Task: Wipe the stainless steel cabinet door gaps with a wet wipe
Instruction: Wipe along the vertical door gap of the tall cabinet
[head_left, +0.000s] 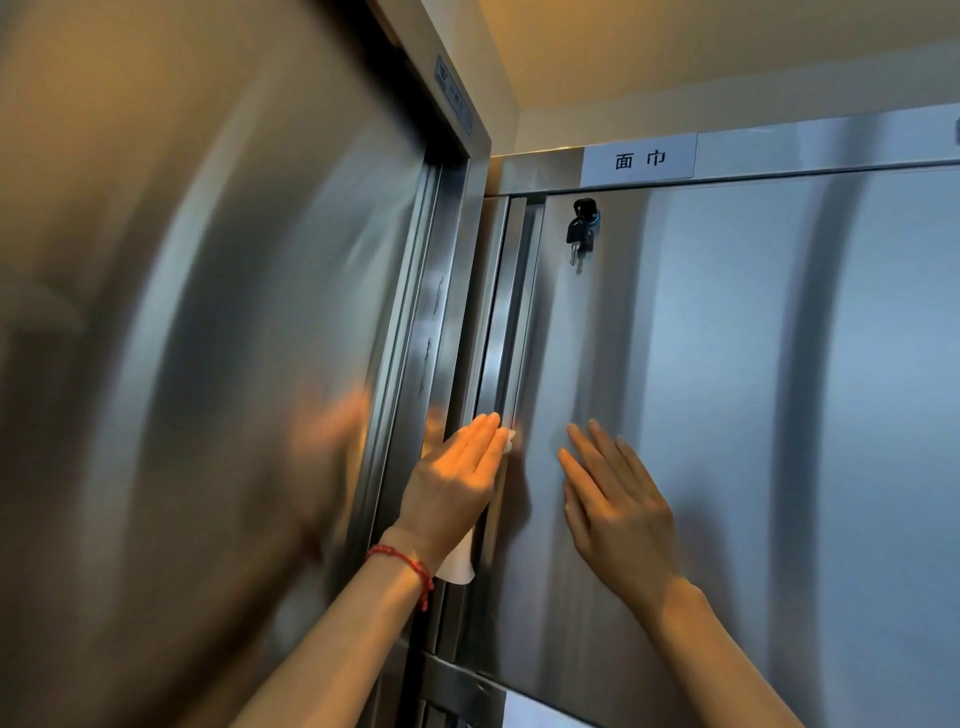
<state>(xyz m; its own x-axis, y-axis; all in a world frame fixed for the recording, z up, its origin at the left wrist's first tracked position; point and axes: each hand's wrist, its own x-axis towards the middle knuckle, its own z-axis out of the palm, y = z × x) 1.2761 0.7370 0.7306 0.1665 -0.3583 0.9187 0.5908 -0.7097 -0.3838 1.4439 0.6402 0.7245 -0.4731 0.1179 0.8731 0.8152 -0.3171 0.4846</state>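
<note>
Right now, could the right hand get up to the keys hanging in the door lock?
Probably yes: the right hand lies flat on the door below the keys, with only bare steel between them.

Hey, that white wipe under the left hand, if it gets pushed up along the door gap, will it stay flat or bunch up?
Probably bunches: the wet wipe hangs limp below the left hand, so it looks floppy. It seems light, and should slide easily on the smooth steel door.

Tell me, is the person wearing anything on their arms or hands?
Yes, one thing. The left hand has a thin red beaded bracelet around its wrist, with a little end dangling down. The right hand wears nothing: no ring, watch or glove. Both forearms are bare, with no sleeves showing.
</note>
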